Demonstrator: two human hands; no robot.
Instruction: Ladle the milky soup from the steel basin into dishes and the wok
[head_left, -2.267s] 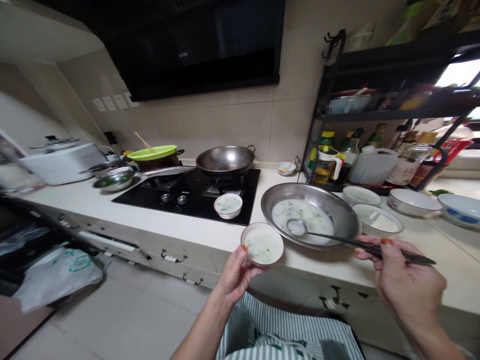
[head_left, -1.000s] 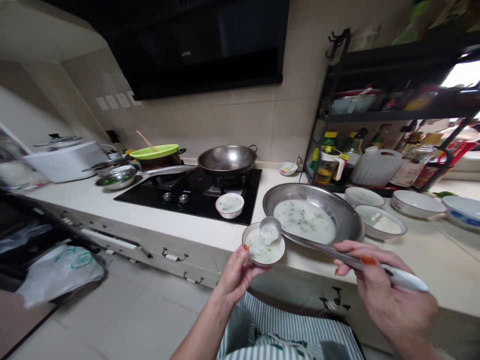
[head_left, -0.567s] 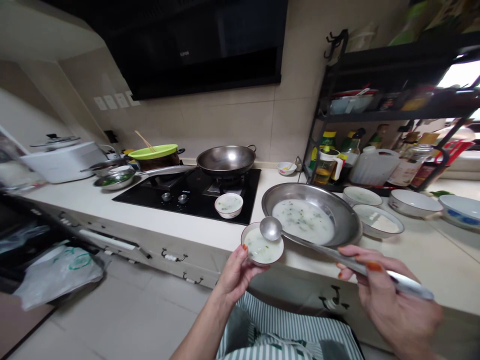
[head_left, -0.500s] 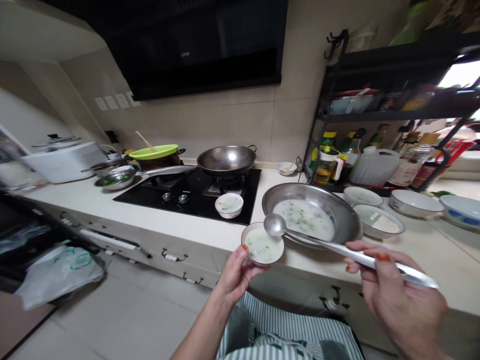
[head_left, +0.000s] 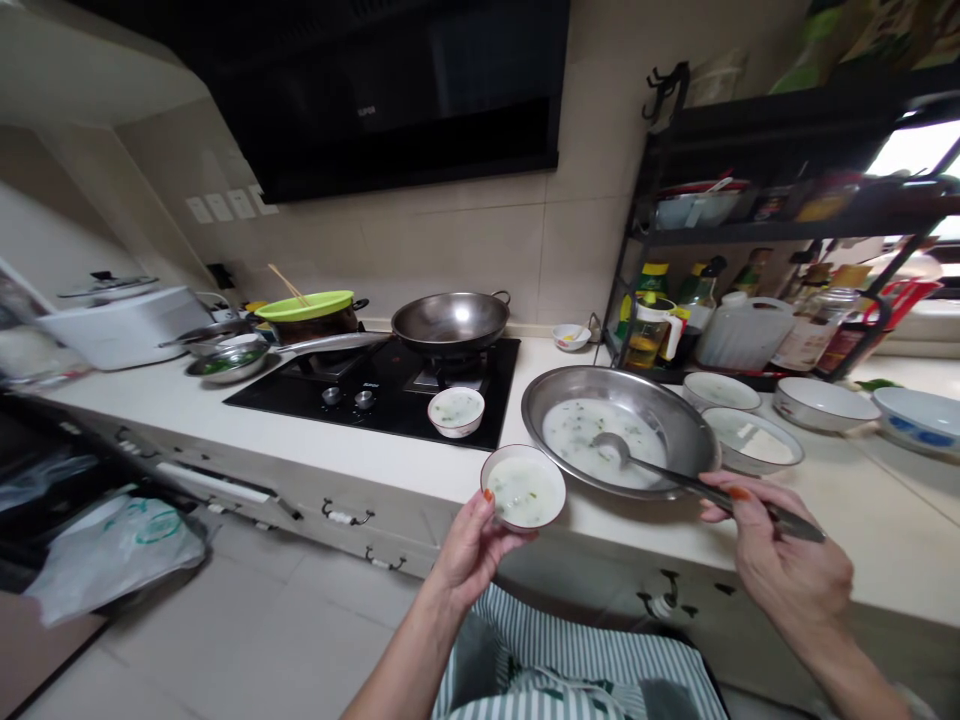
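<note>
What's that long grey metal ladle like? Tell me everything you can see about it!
The long grey metal ladle has a small round scoop and a slim handle that looks darker in this light. The scoop is at or in the white soup with green bits inside the wide silver metal basin. The handle slants over the basin's edge, but I can't tell whether they touch. The right hand grips it, with the tip poking out past the hand.

A metal wok (head_left: 450, 320) sits on the stove (head_left: 401, 395); bottles (head_left: 697, 294) stand in a black rack (head_left: 750, 234).
</note>
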